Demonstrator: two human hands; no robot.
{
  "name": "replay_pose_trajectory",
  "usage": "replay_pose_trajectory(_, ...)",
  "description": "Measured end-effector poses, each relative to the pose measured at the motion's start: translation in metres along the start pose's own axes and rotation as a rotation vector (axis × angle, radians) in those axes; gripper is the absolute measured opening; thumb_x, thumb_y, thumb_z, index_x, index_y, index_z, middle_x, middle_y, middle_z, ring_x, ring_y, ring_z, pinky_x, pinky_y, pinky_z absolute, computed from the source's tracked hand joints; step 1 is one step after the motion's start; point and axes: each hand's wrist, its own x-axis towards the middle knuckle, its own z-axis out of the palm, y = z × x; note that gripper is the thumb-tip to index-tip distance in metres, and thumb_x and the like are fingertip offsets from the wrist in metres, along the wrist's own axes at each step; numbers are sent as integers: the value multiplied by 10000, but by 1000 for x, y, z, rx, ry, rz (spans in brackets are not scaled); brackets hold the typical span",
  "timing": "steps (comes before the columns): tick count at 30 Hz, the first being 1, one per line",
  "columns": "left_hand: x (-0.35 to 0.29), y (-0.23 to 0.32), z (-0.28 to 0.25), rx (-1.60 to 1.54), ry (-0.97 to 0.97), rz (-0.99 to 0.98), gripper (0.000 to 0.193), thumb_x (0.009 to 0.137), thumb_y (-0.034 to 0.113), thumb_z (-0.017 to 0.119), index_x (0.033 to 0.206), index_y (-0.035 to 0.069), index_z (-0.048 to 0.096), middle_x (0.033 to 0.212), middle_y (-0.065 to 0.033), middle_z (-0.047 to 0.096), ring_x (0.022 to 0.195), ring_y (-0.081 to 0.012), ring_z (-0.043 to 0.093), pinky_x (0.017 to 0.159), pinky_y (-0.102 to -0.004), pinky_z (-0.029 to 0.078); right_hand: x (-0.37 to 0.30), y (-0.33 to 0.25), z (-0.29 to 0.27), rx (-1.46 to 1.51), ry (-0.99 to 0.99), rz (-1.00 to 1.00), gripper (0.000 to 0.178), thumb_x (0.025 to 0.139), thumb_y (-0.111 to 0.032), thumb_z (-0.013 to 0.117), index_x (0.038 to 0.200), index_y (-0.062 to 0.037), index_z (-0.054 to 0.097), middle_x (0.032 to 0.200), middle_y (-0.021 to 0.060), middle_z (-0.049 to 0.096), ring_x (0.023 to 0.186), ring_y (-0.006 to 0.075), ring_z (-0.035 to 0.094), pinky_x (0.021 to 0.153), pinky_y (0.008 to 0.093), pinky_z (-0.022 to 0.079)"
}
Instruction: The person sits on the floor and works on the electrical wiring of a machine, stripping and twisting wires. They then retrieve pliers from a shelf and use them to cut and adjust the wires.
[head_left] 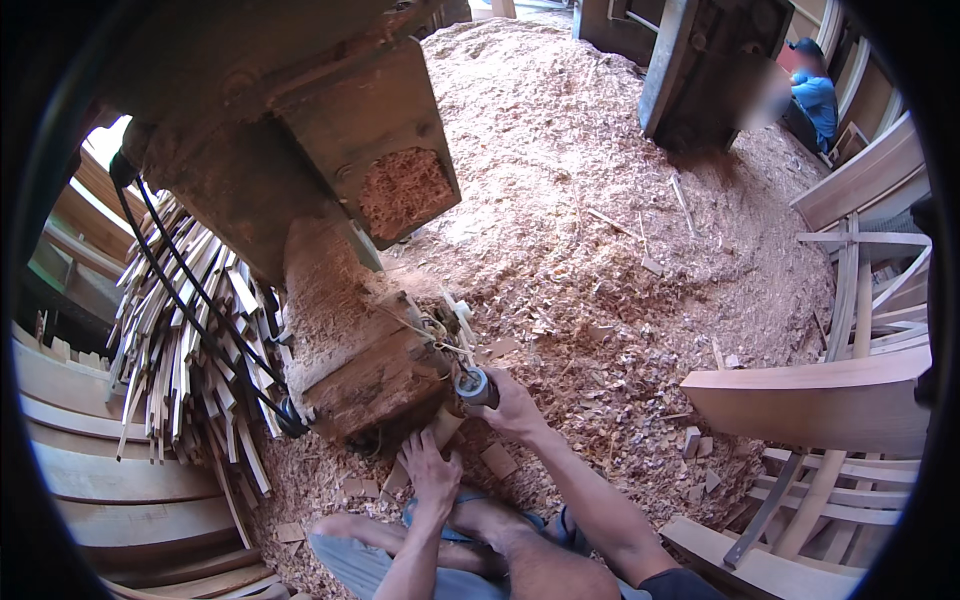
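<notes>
My right hand (513, 406) is closed around a short grey cylinder (473, 386) with a pale rim; what lies inside its round end is too small to tell. Loose thin wires (445, 335) hang just above it, beside the sawdust-covered machine base (375, 395). Lower down and to the left, my left hand (433, 474) rests with fingers stretched out against the base's lower edge, by a pale piece of wood (442, 428). The fingertips are partly hidden in shadow there. Both forearms reach in over my bent legs.
Wood shavings (560, 180) cover the floor in a broad heap. Thin wooden strips (190, 340) are piled at left, behind black cables (205, 335). Curved wooden parts (810, 400) stand at right. A person in blue (815, 100) is at the far right, near another machine (710, 75).
</notes>
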Motion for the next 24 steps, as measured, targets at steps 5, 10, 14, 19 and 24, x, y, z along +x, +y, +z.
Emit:
replay_pose_trajectory(5,10,8,1,59,-26,-30,643,749,237,761,1314,50,517,1280,-198,538,1229,-425,466,1054,-608,333,3,-1,-3,-155,48,-117,665,749,-277,790,1317,-48,532,1124,216,653,1071,376,646,952,429,515)
replay_pose_trajectory(10,14,6,6,11,-25,-60,627,770,217,762,1327,56,522,1279,-195,549,1247,-423,460,1069,-624,313,-11,-27,-9,9,65,-112,663,719,-328,785,1263,-42,536,1012,230,671,930,404,675,829,455,547)
replay_pose_trajectory(14,17,-5,10,-26,-17,9,616,778,224,779,1321,65,537,1270,-180,563,1247,-405,470,1061,-602,327,-19,-52,-4,12,83,-46,577,718,-338,774,1157,-42,547,934,238,678,849,420,687,751,487,551)
replay_pose_trajectory(19,4,-10,-1,-398,-129,21,581,792,147,759,1326,58,548,1244,-163,596,1198,-378,521,1068,-510,355,-20,-68,-3,1,65,20,543,738,-381,781,1079,-36,538,884,246,677,815,425,691,722,503,548)
replay_pose_trajectory(24,-2,-11,-35,-555,-164,-43,552,805,130,764,1308,40,558,1178,-187,614,1144,-367,549,979,-451,431,-20,-73,-3,-37,47,36,555,742,-400,792,1067,-34,529,867,246,673,804,432,687,718,512,544)
